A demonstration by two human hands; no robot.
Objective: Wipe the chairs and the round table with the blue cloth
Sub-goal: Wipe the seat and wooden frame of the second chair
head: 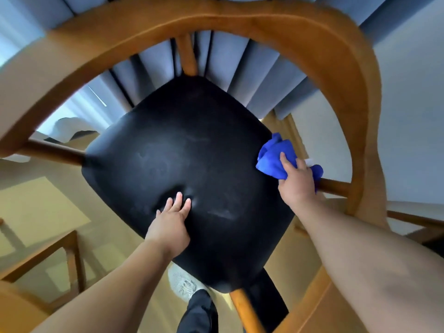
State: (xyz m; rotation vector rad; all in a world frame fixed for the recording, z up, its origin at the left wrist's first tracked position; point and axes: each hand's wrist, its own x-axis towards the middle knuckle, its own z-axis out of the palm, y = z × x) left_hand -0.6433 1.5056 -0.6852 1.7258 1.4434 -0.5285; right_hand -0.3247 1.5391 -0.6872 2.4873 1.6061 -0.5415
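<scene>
- The chair fills most of the frame, seen from straight above. Its curved wooden rail arches across the top and runs down the right side.
- Its black padded seat sits in the centre, turned so one corner points to the bottom of the frame. The surface shows faint pale smears.
- The blue cloth is bunched up at the right edge of the seat, right of centre. It touches the cushion's rim, beside a wooden crossbar that runs out to the rail.
- The right hand comes in from the lower right and clutches the cloth. Its fingers are curled over the bundle (the thumb side is hidden beneath the fabric).
- The left hand lies flat on the lower-left part of the seat with straight, slightly spread fingers, grasping nothing. The padding dimples just ahead of the fingertips.
- Pleated grey-blue curtains hang behind the chair at the top of the frame, and a pale wall shows at the right.
- A tan floor spreads across the left side.
- Part of another wooden frame stands in the lower left corner, too cropped to identify.
- Under the seat's bottom corner, a light-coloured shoe and a dark trouser leg show at bottom centre.
</scene>
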